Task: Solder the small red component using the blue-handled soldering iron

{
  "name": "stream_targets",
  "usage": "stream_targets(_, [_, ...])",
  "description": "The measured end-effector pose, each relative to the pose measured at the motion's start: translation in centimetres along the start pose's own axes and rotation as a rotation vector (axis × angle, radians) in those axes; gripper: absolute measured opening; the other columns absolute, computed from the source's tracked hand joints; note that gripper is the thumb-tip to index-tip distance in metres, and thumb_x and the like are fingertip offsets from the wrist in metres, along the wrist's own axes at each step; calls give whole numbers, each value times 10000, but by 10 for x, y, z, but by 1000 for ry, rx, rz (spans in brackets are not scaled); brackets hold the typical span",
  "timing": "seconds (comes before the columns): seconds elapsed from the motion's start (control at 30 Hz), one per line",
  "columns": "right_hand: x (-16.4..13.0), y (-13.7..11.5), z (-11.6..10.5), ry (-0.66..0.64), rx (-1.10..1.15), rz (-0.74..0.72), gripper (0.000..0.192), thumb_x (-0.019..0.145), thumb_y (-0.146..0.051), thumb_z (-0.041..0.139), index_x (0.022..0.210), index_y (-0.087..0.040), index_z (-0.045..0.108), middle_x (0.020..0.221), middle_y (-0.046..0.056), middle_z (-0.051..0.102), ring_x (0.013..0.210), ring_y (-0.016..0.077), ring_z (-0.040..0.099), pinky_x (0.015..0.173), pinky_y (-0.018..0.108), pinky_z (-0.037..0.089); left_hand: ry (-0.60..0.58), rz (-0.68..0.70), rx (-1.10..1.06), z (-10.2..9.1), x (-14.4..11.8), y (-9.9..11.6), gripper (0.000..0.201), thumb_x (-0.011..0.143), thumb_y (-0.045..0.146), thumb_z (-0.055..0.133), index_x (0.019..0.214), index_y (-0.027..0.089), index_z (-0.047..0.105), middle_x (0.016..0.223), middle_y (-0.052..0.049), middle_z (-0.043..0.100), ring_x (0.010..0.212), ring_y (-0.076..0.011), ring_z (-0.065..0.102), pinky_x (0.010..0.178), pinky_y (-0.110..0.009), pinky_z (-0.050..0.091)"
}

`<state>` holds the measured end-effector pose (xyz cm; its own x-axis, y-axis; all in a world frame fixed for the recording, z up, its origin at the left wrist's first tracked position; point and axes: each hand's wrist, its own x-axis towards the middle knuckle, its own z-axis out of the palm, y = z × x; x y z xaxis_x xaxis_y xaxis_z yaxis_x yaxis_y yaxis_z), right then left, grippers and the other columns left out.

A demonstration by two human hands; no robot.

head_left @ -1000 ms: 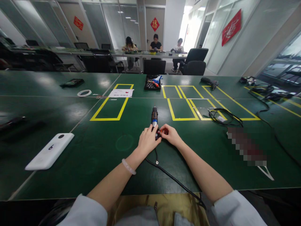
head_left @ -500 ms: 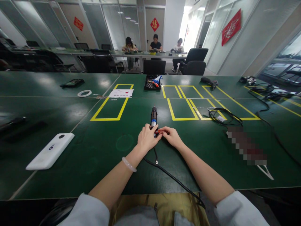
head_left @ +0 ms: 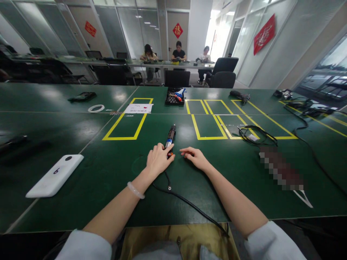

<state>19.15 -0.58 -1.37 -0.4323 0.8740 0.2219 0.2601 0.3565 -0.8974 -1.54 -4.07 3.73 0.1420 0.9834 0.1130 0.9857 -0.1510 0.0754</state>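
Observation:
A slim corded power tool (head_left: 170, 136) lies on the green table, tilted with its narrow tip pointing away from me. It has a dark nose, blue and silver bands, and a bit of orange-red near its back end. My left hand (head_left: 159, 159) is closed around that back end, covering much of it. To the right, my right hand (head_left: 193, 156) hovers just off the tool, fingers loosely stretched and holding nothing. A black cord (head_left: 189, 205) runs from under my left hand toward the table's front edge. A short lead with a ring terminal (head_left: 169, 188) lies beside it.
A white case marked 6 (head_left: 55, 175) lies at left. Further back are a tape roll (head_left: 96, 108), a paper sheet (head_left: 139, 108), a black tray (head_left: 173, 97) with tools, and a dark drill-like tool (head_left: 240, 96). A coiled cable (head_left: 257, 135) lies right. Several people sit beyond.
The right hand has let go of the tool's back end and sits apart from it. The left hand has shifted left with the tool, which now tilts to the right at its tip.

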Motion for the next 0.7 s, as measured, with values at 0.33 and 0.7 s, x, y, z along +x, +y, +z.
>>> stream_targets(0.33, [2,0,1,6,73,16,360,844,-203,487,1181,-182,612,877,27,674,731,124,595,732,271,464,-83,-140,126,-19,-21,-121,579,881,571,335,1431,394,373,1151,-103,487,977,-275,520,827,-387,441])
stream_targets(0.7, [2,-1,2,1,37,23,336,856,-214,479,1159,-176,620,839,20,669,720,122,582,731,267,452,-54,-277,178,-34,-40,-208,584,861,575,354,1393,353,449,1255,-154,466,1069,-365,523,854,-473,456])
